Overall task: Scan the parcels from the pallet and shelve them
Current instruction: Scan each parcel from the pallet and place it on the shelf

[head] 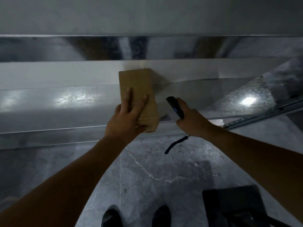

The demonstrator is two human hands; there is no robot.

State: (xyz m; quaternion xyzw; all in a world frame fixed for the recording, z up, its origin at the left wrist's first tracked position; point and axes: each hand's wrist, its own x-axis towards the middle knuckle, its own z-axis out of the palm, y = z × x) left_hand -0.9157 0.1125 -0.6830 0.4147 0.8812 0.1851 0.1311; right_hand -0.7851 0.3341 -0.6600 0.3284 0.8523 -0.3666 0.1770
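A small brown cardboard parcel [136, 89] lies lengthwise on a metal shelf [65, 108] at the centre of the head view, its near end jutting over the shelf's front edge. My left hand [126, 118] holds that near end, fingers straight along the top and thumb under the corner. To the right, my right hand [188, 118] grips a black handheld scanner [174, 108] with a small blue light, pointed toward the shelf beside the parcel. A black wrist strap [175, 145] dangles below that hand.
Another metal shelf level [147, 48] runs above, with a grey wall behind. A slanted shelf rail [262, 115] sits at the right. Below is grey concrete floor [155, 174], my two dark shoes [136, 217], and a dark object [232, 208] at the bottom right.
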